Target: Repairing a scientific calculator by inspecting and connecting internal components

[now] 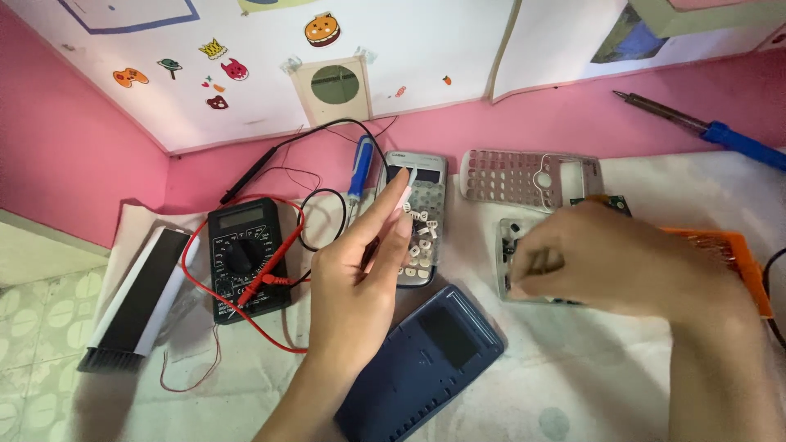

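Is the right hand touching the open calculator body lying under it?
Cannot tell. In the head view the right hand is motion-blurred and covers most of the open calculator body, so neither contact nor a gap shows.

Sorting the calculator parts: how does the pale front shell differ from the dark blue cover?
The pale front shell is light grey and full of key holes and a display window; the dark blue cover is solid apart from one recessed rectangle. The shell lies at the back near the pink wall, past the right hand; the cover lies nearer the camera, beside the left hand. Both lie flat on the white cloth, untouched.
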